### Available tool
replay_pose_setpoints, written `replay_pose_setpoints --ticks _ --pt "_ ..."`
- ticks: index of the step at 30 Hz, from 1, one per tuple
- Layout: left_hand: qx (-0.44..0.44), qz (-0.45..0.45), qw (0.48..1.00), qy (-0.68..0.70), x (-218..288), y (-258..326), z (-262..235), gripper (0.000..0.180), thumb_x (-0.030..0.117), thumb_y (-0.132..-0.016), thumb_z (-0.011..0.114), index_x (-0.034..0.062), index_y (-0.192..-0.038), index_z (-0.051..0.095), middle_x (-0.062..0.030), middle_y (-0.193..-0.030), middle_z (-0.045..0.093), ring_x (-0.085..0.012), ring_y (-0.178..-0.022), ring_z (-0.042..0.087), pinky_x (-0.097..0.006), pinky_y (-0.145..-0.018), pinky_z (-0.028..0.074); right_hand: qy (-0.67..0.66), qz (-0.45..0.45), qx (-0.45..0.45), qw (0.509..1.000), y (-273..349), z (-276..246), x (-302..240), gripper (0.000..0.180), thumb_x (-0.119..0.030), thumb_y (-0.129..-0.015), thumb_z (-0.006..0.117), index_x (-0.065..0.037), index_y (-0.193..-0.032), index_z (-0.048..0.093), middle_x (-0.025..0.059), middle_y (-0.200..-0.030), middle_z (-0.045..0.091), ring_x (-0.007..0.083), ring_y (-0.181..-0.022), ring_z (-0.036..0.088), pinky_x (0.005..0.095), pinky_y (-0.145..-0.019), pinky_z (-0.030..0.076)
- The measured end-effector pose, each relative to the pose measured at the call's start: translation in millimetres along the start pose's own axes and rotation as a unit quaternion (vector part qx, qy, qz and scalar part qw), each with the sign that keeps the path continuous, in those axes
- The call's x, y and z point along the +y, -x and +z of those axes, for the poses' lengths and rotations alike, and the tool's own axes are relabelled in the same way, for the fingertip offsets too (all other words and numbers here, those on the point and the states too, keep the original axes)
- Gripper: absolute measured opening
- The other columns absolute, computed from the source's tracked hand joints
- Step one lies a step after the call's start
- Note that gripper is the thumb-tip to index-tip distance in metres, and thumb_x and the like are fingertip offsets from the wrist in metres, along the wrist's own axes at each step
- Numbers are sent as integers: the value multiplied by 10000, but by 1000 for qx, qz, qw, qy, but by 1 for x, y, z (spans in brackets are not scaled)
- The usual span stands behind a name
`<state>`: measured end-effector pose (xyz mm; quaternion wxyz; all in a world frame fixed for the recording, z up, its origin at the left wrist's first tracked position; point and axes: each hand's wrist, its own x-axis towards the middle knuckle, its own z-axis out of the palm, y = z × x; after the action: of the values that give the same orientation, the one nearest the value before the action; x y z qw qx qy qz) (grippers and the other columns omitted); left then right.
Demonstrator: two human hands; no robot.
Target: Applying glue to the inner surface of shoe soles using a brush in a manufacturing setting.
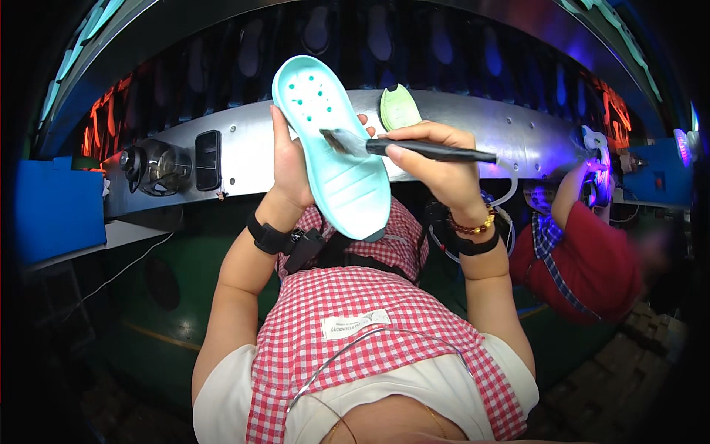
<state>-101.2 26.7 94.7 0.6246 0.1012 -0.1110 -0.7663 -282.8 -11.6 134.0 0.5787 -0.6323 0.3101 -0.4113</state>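
A light turquoise shoe sole (347, 181) is held up before me, its toe end toward the bench and its dark-tipped end toward my body. Small green dots mark its far part. My left hand (292, 166) grips the sole from the left and beneath, the thumb along its edge. In my right hand (444, 159) is a brush (436, 151) with a black handle, closed between thumb and fingers. Its bristles touch the middle of the sole's upper face, and a hose appears to run from the handle's end.
Behind the sole runs a metal bench (259, 140). On it stand a glass pot (166, 169), a black tray (208, 160) and a small green sole piece (399, 108). Dark rows of soles (381, 37) lie beyond. At right, a person in red (584, 259) works nearby.
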Motion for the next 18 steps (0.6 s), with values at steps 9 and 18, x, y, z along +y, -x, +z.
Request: replay_pose_setpoints --ticks 9,18 --pt "24 80 993 -82 17 1 2 888 750 -721 204 52 -1253 336 -156 -1055 515 -304 -1000 493 -522 -905 359 101 -144 -228 958 9 -4 -44 177 -30 -642 686 -18 -815 652 81 -736 631 173 -680 590 266 -620 461" --pt "137 181 962 -149 18 -3 23 869 741 -735 178 44 -1217 369 -142 -1044 514 -302 -978 499 -535 -892 359 -31 -63 -218 974 9 2 -36 188 -18 -652 680 -25 -838 652 90 -761 628 141 -707 583 258 -657 449"
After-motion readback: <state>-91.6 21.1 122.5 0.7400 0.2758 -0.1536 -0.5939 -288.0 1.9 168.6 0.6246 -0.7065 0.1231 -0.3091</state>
